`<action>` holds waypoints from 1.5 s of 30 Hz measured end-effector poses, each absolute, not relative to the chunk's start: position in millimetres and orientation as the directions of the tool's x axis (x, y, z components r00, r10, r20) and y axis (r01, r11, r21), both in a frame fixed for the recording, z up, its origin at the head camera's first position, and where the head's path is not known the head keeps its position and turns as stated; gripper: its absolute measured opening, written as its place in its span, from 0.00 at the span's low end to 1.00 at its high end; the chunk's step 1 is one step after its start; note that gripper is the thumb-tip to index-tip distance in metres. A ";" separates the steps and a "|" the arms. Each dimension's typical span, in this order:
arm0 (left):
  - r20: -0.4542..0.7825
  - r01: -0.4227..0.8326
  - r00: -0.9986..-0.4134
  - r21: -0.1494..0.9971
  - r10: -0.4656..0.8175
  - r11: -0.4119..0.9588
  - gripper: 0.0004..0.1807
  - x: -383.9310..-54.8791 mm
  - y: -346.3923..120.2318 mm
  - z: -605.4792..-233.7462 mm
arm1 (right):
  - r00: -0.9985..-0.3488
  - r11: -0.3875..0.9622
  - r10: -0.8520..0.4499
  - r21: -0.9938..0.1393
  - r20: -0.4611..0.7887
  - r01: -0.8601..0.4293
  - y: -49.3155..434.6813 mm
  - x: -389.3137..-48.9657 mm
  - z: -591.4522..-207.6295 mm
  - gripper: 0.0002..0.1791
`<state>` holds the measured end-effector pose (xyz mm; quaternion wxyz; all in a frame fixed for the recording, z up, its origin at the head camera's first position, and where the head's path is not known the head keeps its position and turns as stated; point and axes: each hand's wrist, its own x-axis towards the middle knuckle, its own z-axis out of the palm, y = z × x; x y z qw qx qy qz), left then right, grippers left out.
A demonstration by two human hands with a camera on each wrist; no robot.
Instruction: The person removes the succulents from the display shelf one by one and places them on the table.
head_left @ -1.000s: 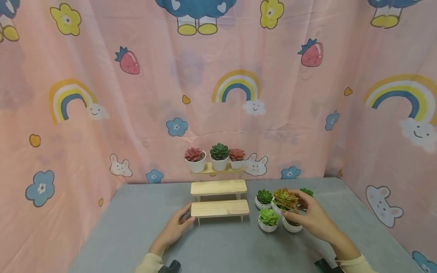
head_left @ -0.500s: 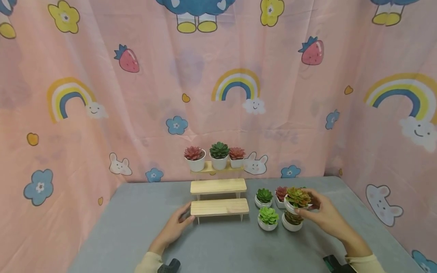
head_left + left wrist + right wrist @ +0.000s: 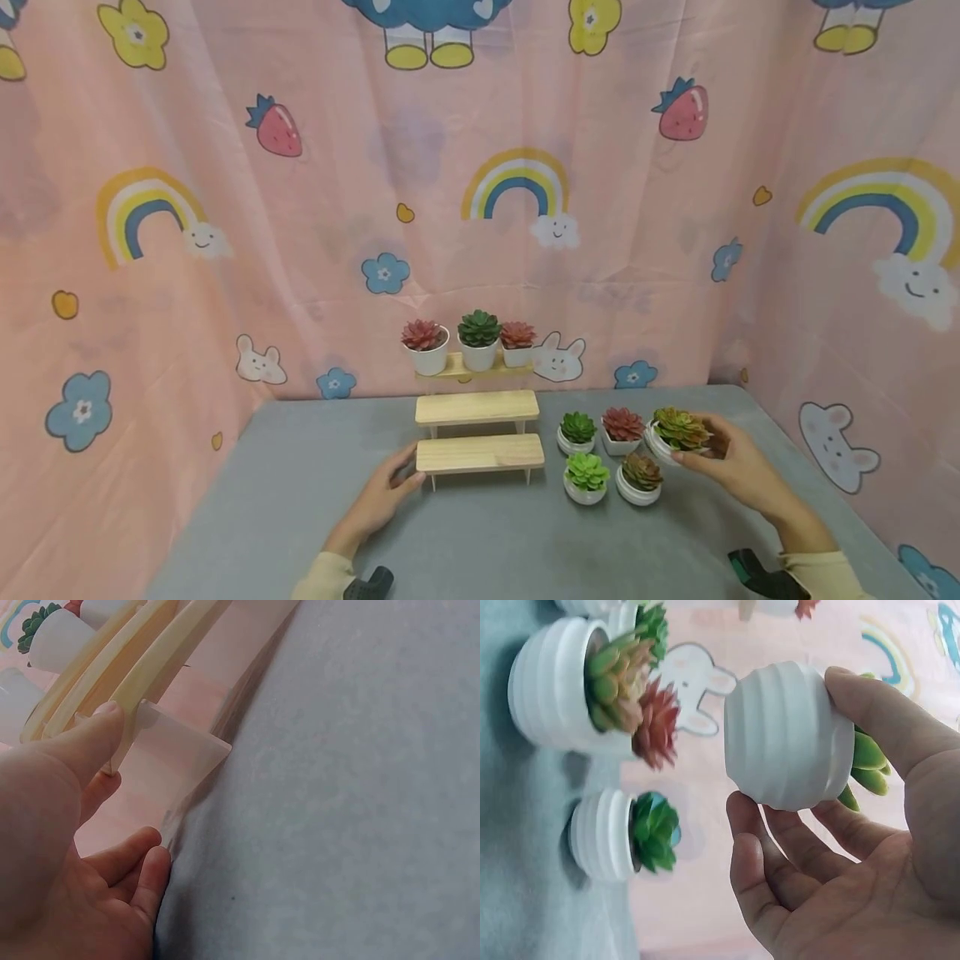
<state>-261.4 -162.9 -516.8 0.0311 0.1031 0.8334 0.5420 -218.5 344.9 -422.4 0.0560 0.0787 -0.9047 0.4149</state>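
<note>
My right hand (image 3: 738,468) holds a potted succulent (image 3: 678,430) with yellow-green, orange-tinged leaves. In the right wrist view its white ribbed pot (image 3: 787,739) is raised above the table, thumb on one side and fingers on the other. My left hand (image 3: 378,496) is at the left end of a stepped wooden plant stand (image 3: 480,453). The left wrist view shows the thumb (image 3: 94,742) on the lowest board's edge, a finger under it, and other fingers curled near the clear leg (image 3: 176,746).
Left of the held plant stand a red succulent (image 3: 622,423), a dark green one (image 3: 577,427), a light green one (image 3: 587,472) and a brownish one (image 3: 641,472). Another green succulent (image 3: 656,832) shows in the right wrist view. Three potted succulents (image 3: 478,329) line the stand's top board.
My right hand has carried the potted succulent to the right, away from the stand, uncovering the red and brownish succulents. My left hand has stayed at the stand.
</note>
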 end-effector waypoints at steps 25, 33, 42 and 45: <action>0.063 0.149 -0.975 0.900 0.215 0.410 0.36 -259.5 -163.1 -513.8 | -0.994 0.714 -0.106 -0.699 -0.036 -0.051 383.8 -227.8 -444.0 0.39; 0.065 0.153 -0.973 0.900 0.223 0.408 0.36 -261.1 -162.2 -515.7 | -0.984 0.709 -0.149 -0.705 -0.100 -0.035 390.1 -231.1 -454.8 0.40; 0.081 0.171 -0.969 0.899 0.232 0.403 0.36 -261.0 -162.6 -512.8 | -0.978 0.692 -0.162 -0.721 -0.135 -0.014 393.3 -237.7 -465.7 0.39; 0.082 0.172 -0.969 0.900 0.233 0.400 0.36 -260.6 -163.0 -513.1 | -0.976 0.682 -0.168 -0.731 -0.137 -0.014 394.7 -240.1 -469.6 0.38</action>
